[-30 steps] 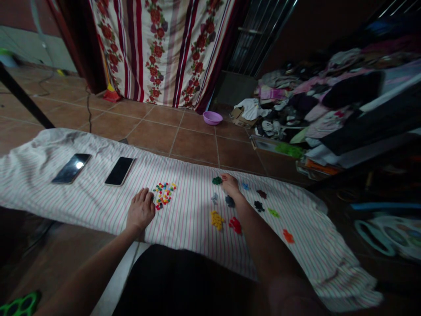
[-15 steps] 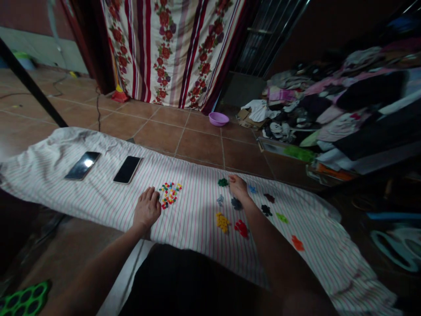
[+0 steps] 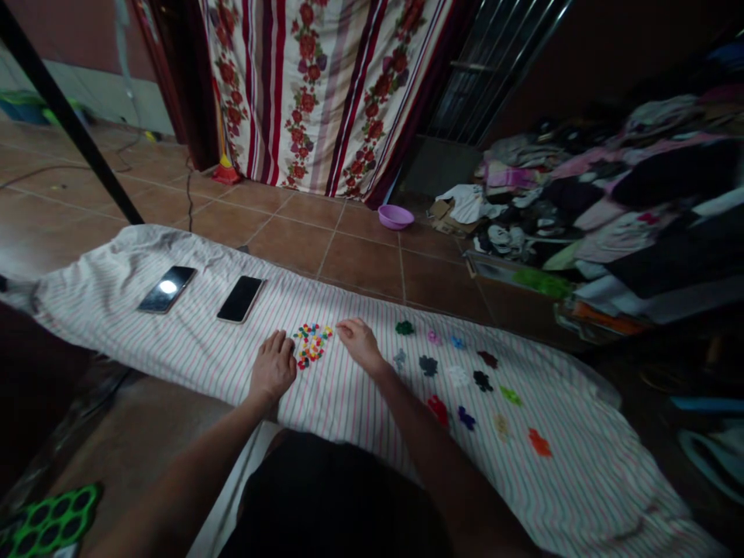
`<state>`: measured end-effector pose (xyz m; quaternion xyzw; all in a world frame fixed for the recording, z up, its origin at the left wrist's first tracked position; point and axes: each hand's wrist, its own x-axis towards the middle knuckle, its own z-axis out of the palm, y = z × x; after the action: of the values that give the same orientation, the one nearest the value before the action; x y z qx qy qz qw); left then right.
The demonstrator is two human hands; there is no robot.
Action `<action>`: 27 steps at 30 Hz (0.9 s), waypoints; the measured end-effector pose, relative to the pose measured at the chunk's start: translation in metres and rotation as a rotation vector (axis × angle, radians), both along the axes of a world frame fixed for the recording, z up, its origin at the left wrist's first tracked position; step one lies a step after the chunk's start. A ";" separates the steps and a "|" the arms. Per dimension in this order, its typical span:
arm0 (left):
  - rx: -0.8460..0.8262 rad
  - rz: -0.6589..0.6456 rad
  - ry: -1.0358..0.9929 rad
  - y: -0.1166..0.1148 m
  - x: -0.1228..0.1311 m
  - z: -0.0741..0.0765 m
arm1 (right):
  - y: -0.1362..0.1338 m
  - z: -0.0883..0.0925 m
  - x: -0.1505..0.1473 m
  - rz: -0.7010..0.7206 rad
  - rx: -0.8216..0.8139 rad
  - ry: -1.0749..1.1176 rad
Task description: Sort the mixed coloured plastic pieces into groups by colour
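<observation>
On the striped cloth point(image 3: 342, 391) lies a mixed pile of small coloured pieces point(image 3: 312, 345), mostly red, yellow, green and white. My left hand point(image 3: 273, 366) rests palm down at the pile's left edge, fingers stretched out on the cloth. Just right of the pile is my right hand point(image 3: 359, 341), its thumb and fingers pinched together; whatever is between them is too small to make out. Sorted little heaps spread beyond it, among them a green heap point(image 3: 404, 328), a dark grey heap point(image 3: 428, 365) and a red heap point(image 3: 438, 409), the last partly behind my right forearm.
Two phones lie on the cloth at left, a shiny one point(image 3: 167, 289) and a dark one point(image 3: 240, 299). More heaps, such as an orange one point(image 3: 539, 442), sit at right. A purple basin point(image 3: 396, 217) stands on the tiled floor, near piled clothes point(image 3: 587, 186).
My right hand has moved left from beside the green heap to the mixed pile, uncovering pink and white heaps. Its forearm now hides the yellow heap. My left hand stays beside the pile.
</observation>
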<state>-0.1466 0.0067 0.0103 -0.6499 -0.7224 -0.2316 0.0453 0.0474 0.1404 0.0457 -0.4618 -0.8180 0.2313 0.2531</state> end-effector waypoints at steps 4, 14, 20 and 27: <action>0.004 -0.003 -0.006 0.000 0.000 -0.001 | -0.022 -0.006 -0.039 0.079 -0.064 -0.120; -0.001 -0.005 0.004 0.001 0.001 -0.001 | -0.032 0.003 -0.081 -0.066 -0.071 -0.388; -0.006 -0.001 -0.007 0.001 0.001 -0.003 | -0.031 0.009 -0.087 -0.056 -0.092 -0.446; -0.003 0.002 0.011 0.000 0.002 -0.001 | -0.031 0.006 -0.090 -0.060 -0.122 -0.422</action>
<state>-0.1451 0.0071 0.0091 -0.6503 -0.7234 -0.2269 0.0483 -0.0429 0.1090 0.0517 -0.5388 -0.8231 0.1710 0.0544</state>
